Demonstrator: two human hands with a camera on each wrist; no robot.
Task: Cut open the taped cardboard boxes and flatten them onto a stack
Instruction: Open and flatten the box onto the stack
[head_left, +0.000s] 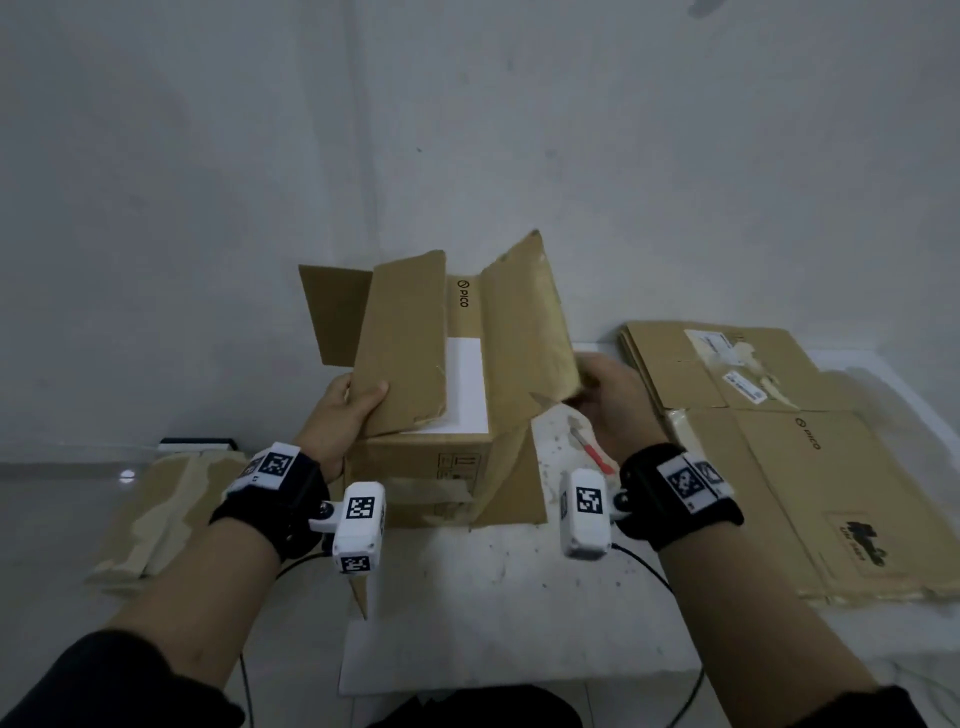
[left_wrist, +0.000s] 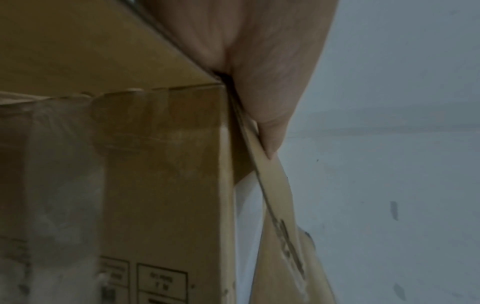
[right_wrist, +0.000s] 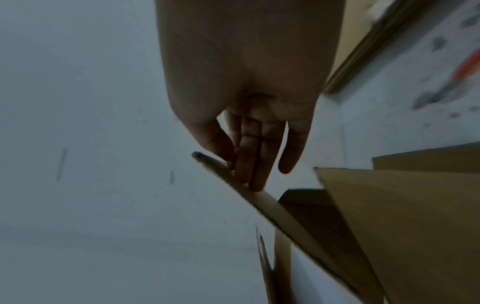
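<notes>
Opening step: on the bench (head_left: 467, 613) the box (head_left: 421, 457) stands upright, left hand (head_left: 349, 410) pinching 1 raised flap (head_left: 402, 343), right hand's (head_left: 610, 402) straight fingers pushing another flap (head_left: 524, 322); flattening onto the stack (head_left: 779, 447) likely follows.

both forearms reach forward, wrists strapped with black bands. the left hand (head_left: 347, 410) pinches a flap, thumb on top, fingers hidden beneath. the right hand (head_left: 610, 400) has near-straight fingers (right_wrist: 255, 164) against another flap's edge.
</notes>
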